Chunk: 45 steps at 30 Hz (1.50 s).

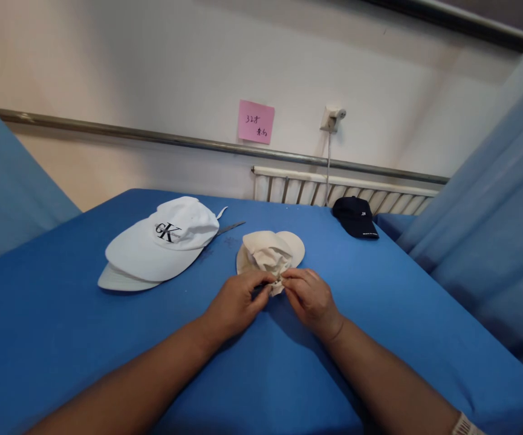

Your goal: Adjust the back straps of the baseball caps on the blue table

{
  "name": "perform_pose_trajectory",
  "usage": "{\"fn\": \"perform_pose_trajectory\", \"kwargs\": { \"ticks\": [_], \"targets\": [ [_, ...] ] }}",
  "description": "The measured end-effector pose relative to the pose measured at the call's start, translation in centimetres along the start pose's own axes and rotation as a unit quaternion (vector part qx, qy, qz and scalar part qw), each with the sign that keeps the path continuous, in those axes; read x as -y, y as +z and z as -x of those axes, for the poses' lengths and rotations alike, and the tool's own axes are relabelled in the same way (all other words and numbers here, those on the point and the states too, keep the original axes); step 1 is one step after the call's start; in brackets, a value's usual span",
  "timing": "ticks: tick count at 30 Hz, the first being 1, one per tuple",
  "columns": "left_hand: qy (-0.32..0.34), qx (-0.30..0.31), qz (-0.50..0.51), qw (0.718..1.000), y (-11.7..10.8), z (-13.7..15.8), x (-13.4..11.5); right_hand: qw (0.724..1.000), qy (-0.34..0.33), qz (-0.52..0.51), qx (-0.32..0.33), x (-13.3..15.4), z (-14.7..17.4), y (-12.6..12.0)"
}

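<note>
Head view is showing me, at my remote station, two bare hands working on a beige cap [268, 244], which is lying crumpled on the blue-covered desk [392, 290], and I am taking that cap as my landmark. At its near side, I am seeing the left hand [238, 302] coming in from the left and the right hand [313, 302] from the right; the fingers of both are pinching its near edge, their tips almost meeting around a small gathered bit of fabric. Rounded pale flaps are spreading out at the cap's left and right, and I am not managing to tell whether they belong to one cap or two. To the left of the beige cap, a white cap [193, 220] with large black lettering is lying over a second pale brim [125, 281], and a thin dark strip [233, 227] is sticking out from the white one toward my landmark. To the beige cap's right and farther back, a black cap [352, 212] is resting near the desk's far edge. Beyond the beige cap, I am seeing a white radiator [292, 188] standing, a metal rail [179, 140] running above it, and a handwritten pink note [256, 115] sticking to the wall [161, 66]. Blue curtains [506, 229] are hanging well to its left and right.
</note>
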<state>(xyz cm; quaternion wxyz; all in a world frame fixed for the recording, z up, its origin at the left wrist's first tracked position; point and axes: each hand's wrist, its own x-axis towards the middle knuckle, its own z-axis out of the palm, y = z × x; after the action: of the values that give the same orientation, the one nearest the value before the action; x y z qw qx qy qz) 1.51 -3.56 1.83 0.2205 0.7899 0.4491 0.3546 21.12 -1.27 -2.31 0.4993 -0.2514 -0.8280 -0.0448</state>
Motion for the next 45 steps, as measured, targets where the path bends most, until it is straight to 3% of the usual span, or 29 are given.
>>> {"fn": "perform_pose_trajectory", "kwargs": {
  "ticks": [8,16,21,30,38,45],
  "targets": [
    [-0.046,0.037,0.025,0.998,0.2,-0.3,-0.3,0.998,0.033,0.022,0.054,-0.4,0.1,0.1],
    [-0.020,0.018,0.000,1.000,0.5,-0.5,0.6,0.995,0.059,0.005,0.077,-0.5,0.1,0.3],
    [-0.059,0.024,0.063,0.996,0.8,-0.7,1.2,0.988,0.103,-0.051,0.101,-0.6,-0.1,0.4],
    [-0.186,0.022,0.289,0.939,0.8,-1.4,0.5,0.973,0.153,-0.167,0.040,-0.8,-0.4,0.9],
    [-0.196,0.061,0.276,0.939,0.3,-1.1,0.0,0.977,0.151,-0.146,0.035,-0.9,0.1,1.2],
    [-0.280,0.040,0.338,0.898,0.8,-1.2,0.3,0.978,0.149,-0.140,0.041,-0.7,0.0,1.1]
  ]
}}
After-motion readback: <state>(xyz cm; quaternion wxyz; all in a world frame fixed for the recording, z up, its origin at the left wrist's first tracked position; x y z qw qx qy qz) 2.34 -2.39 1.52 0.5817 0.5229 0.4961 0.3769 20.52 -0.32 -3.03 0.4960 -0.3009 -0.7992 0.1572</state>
